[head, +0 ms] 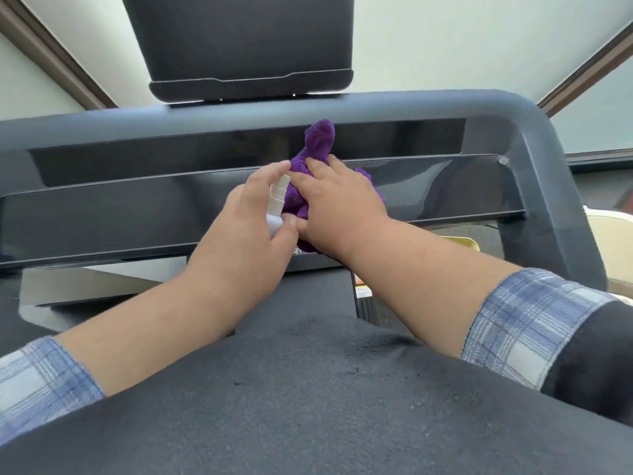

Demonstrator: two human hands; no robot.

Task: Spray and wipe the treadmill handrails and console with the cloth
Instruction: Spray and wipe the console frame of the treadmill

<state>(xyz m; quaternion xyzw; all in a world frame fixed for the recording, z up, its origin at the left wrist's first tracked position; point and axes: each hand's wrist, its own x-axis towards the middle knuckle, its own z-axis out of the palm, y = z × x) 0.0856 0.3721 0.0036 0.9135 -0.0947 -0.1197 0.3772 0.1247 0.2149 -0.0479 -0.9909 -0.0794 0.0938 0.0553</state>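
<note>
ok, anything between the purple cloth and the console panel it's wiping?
Nothing visible. The right hand presses the bunched purple cloth straight onto the glossy black console panel; the left hand holds the white spray bottle beside it.

I can't see most of the white spray bottle (275,204); my left hand (239,241) covers it. My right hand (337,204) hides much of the purple cloth (318,145). The black screen (239,39) is cut off on top.

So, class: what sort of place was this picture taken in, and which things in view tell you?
Probably a gym or home workout room, seen from on a treadmill. Clues: the wide dark console panel, the grey front handrail curving down at the right, and the screen mounted above. Large windows lie beyond.
</note>
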